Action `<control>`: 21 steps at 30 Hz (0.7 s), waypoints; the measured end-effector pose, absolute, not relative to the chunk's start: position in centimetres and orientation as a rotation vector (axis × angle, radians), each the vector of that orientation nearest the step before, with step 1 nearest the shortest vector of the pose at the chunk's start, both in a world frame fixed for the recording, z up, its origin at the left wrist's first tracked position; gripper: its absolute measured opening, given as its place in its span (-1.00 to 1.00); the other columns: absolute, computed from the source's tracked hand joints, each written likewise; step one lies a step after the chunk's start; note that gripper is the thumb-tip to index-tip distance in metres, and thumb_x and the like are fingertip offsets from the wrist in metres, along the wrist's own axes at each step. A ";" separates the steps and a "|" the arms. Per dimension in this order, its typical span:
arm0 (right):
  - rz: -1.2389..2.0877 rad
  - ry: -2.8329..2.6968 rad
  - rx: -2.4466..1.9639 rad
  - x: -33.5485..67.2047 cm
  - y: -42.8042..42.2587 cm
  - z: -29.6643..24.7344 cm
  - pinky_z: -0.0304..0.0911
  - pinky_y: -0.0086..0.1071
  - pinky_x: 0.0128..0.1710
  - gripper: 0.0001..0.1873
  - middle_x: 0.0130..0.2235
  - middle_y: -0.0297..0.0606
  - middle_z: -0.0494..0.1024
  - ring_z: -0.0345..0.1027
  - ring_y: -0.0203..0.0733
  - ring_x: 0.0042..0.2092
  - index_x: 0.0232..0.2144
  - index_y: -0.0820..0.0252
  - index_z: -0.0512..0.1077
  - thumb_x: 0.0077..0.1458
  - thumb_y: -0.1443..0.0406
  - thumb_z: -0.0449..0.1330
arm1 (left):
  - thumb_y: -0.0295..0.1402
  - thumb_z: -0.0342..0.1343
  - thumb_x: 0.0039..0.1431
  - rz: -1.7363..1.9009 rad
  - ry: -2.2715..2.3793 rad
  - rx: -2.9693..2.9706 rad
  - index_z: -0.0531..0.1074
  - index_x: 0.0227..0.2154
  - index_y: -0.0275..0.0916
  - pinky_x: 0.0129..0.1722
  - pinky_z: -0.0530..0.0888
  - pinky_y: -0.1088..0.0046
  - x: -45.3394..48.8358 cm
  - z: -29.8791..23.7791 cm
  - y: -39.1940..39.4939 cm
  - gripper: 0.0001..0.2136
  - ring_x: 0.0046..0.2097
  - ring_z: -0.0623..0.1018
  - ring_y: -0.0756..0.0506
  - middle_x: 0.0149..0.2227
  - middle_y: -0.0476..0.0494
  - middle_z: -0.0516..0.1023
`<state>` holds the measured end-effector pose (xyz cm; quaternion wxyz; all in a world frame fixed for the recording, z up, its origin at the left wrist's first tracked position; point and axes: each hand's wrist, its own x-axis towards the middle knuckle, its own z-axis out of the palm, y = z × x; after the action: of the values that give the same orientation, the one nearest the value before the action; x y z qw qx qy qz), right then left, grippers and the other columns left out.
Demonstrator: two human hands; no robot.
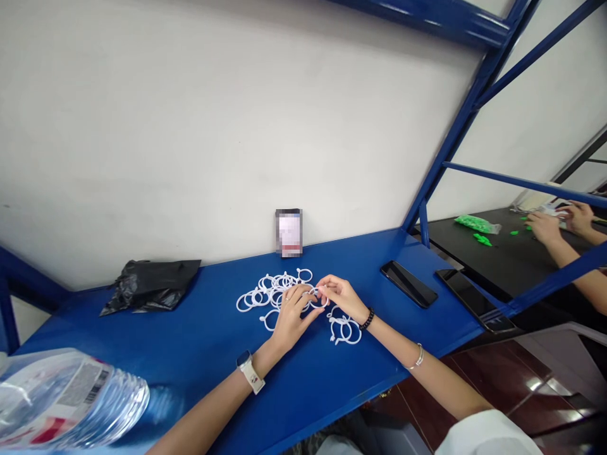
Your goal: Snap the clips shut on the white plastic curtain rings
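Observation:
Both hands meet over the middle of the blue table (203, 354), at a white plastic curtain ring (320, 306) with a small eyelet. My left hand (290, 319) pinches its left side between thumb and fingers. On the other side, my right hand (345, 297) grips the ring near its top. A loose pile of similar white rings (258, 297) lies beside and behind my left hand, which partly covers it. Several more white rings (348, 332) form a smaller group below my right wrist.
A black plastic bag (152, 285) lies at the left, with a large water bottle (71, 398) in front. A phone-like device (289, 234) leans on the wall. Two phones (408, 284) lie right. Beyond the blue frame, another person's hands (550, 224) work near green pieces (482, 240).

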<state>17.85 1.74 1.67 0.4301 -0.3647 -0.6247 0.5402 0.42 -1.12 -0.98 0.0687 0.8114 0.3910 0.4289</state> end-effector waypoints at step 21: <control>1.361 -1.471 -0.865 17.9 1.8 1.6 0.25 -0.38 -0.36 -0.67 -0.49 -0.33 0.47 0.33 -0.30 -0.44 -0.36 0.23 0.45 0.01 0.06 0.25 | -0.26 0.08 0.17 1.330 1.197 2.051 0.23 0.04 -0.14 -0.06 0.40 0.25 0.4 -1.2 -1.1 -0.62 -0.01 0.46 -0.15 -0.04 -0.21 0.45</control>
<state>17.94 1.78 1.64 0.4610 -0.3516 -0.5980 0.5533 0.42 -1.10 -1.25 0.2082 0.7371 0.4301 0.4779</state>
